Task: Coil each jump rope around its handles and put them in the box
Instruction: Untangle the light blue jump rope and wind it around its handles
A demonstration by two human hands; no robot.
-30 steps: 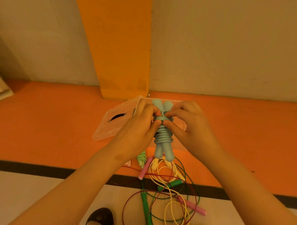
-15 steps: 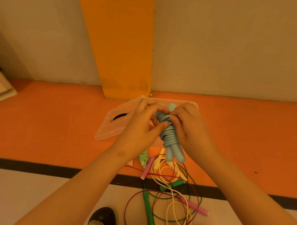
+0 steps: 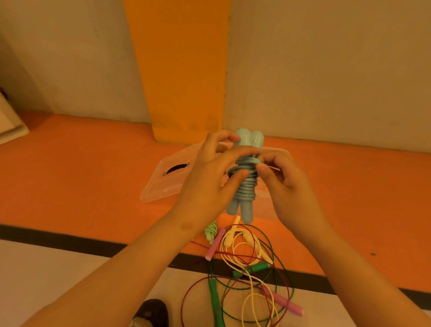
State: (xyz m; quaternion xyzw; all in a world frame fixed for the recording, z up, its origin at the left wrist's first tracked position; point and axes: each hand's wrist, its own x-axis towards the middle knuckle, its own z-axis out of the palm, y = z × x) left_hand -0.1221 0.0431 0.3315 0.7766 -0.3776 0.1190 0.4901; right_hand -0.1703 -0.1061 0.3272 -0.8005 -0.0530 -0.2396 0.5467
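Gripping the coiled blue jump rope [image 3: 246, 179], both hands; box [image 3: 164, 185] behind.

No readable text, label or number anywhere.

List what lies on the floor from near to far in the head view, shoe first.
Shoe → tangle of loose jump ropes → clear box → orange pillar.
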